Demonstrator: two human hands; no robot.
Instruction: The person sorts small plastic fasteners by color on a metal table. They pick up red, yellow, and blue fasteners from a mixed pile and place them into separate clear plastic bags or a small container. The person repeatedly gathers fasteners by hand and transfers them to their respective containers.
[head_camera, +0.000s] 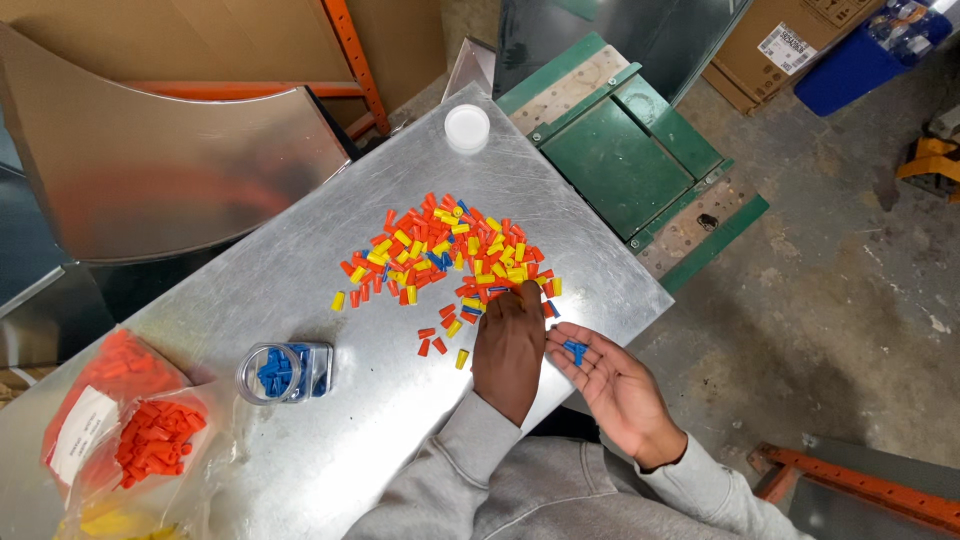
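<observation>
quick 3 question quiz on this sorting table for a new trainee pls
1. True or false: the right hand lies palm up with blue connectors in it.
2. What does the left hand touch? A) white lid B) mixed pile C) orange bag
3. What colour are the pieces in the clear jar?

Key: 1 true. 2 B, its fingertips reach the near edge of the pile. 3 blue.
</observation>
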